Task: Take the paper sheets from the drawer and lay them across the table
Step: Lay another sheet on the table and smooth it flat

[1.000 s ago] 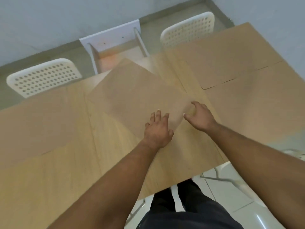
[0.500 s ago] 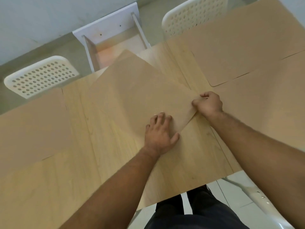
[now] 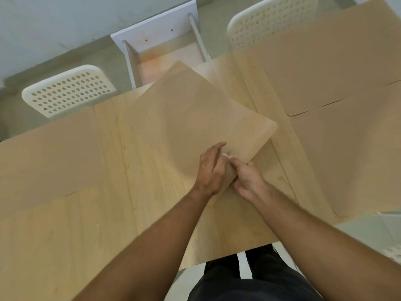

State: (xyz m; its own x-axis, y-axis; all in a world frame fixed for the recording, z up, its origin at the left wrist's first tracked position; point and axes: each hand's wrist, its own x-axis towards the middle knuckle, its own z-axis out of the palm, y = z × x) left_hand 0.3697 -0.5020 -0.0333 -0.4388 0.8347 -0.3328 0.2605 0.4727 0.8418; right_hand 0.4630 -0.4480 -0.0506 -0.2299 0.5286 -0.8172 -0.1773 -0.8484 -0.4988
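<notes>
Hands together: left hand (image 3: 211,170) flat on paper sheet (image 3: 195,118), right hand (image 3: 247,178) pinching its near edge. Light, floppy (probably slick on counter (image 3: 134,181)); grip edges.

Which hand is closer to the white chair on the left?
Left. The left hand rests on the tilted middle sheet, on the side toward the chair; the right hand, gripping that sheet's near edge, is just beyond it, farther away.
</notes>
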